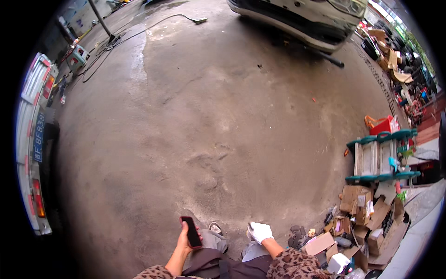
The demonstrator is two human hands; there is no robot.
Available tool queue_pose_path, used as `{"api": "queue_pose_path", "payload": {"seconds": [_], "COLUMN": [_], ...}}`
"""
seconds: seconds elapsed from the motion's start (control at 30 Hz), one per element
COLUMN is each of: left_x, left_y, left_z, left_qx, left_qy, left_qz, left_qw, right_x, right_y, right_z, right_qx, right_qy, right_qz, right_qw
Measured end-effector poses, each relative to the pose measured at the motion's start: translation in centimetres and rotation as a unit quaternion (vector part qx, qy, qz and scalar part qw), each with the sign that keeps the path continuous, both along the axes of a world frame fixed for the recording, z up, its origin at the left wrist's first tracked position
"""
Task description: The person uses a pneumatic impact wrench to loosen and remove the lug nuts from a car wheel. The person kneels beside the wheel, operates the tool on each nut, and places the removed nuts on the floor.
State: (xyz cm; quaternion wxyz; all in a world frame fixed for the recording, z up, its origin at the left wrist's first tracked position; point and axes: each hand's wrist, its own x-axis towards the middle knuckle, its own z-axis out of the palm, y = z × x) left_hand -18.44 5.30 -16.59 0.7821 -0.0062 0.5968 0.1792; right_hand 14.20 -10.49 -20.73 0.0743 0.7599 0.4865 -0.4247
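My bare left hand (182,236) is wrapped round a smartphone (191,232) with a dark screen and a reddish edge, held upright in front of my lap. A white work glove (262,231) covers my right hand (259,232). Its fingers are curled closed above my right knee, and a small dark patch shows at the fingertips. What they hold, if anything, I cannot make out. Leopard-print sleeves (295,265) cover my forearms, and a dark apron (241,269) lies across my lap. One shoe (215,228) shows between the hands.
Stained concrete floor (209,130) stretches ahead. A light-coloured car (297,23) stands at the far right, a vehicle's tail end (35,139) at the left. Cardboard boxes (357,204) pile up at the lower right, beside a green-and-grey rack (378,157). A cable (153,24) lies far left.
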Motion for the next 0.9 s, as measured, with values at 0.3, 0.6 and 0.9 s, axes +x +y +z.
{"api": "queue_pose_path", "payload": {"seconds": [0.3,0.6,0.9], "left_x": [-11.2,11.0,42.5], "left_y": [3.9,33.5,66.6], "left_z": [19.3,15.5,3.7], "left_qx": [-0.016,-0.020,-0.104], "left_qy": [0.283,0.305,0.346], "left_qz": [-0.548,-0.387,-0.430], "left_qw": [0.787,0.870,0.827], "right_x": [12.4,33.7,67.3], "right_y": [17.1,30.2,94.6], "right_z": [12.2,0.3,-34.4], "right_qx": [0.040,-0.092,0.005], "right_qy": [-0.111,-0.182,-0.162], "right_qz": [-0.345,-0.328,-0.373], "right_qw": [0.931,0.922,0.914]}}
